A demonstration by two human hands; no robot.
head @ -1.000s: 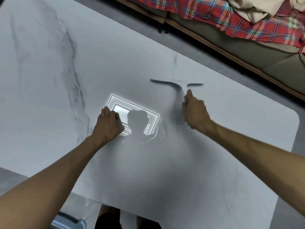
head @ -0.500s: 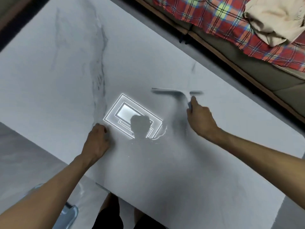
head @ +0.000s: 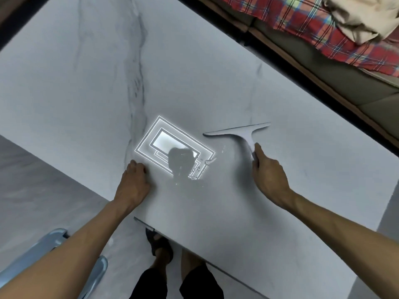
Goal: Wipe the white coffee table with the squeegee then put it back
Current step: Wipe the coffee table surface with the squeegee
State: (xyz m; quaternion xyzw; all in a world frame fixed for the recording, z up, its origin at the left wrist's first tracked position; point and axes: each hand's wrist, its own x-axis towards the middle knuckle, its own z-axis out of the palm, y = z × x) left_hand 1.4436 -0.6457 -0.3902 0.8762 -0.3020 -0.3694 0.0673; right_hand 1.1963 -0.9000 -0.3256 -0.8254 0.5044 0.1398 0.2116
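Table (head: 216,72) bears one squeegee (head: 244,131), right hand (head: 268,175) gripping.

Top right there's a red plaid blanket (head: 291,22) spread over a couch, with a crumpled beige cloth (head: 356,16) lying on top of it. Below the blanket you can see olive-drab cushions (head: 345,83) and a wooden frame edge (head: 302,67) running diagonally. The floor (head: 43,180) is grey with a marbled look. A pale blue, shiny curved thing (head: 43,240) sits bottom left, can't tell what. A dark sandal (head: 159,244) and black shorts (head: 151,283) show at the bottom.
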